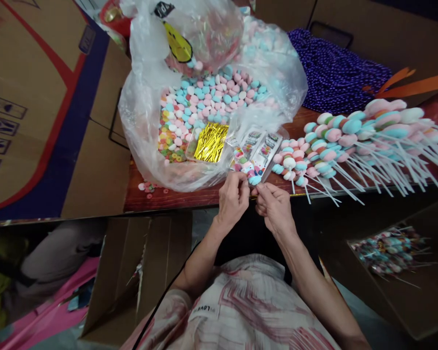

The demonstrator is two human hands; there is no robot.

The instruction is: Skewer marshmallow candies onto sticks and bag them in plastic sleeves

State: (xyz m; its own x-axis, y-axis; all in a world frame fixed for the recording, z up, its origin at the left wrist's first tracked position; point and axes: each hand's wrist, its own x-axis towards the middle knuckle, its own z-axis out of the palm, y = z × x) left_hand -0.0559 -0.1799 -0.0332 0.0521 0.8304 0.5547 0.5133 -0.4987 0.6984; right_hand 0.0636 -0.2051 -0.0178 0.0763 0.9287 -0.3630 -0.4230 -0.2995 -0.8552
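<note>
At the table's front edge, my left hand (234, 198) and my right hand (275, 206) pinch the lower end of a candy skewer (254, 180) from either side. Its bottom candy is light blue, and a clear wrapper with coloured spots seems to cover it; the stick is hidden by my fingers. Just beyond my hands lies a clear plastic box with printed bags (264, 148). Gold twist ties (210, 142) fill another clear box to its left. Finished-looking candy skewers with white sticks (328, 150) are piled right of my hands.
A large clear plastic bag (140, 104) holds loose pink, blue and white candies (219, 92) and ring candies (173, 143). Purple cord (336, 73) lies behind the skewers. Cardboard boxes stand left (32, 97) and below; the lower right box (423, 301) contains wrapped skewers (390, 250).
</note>
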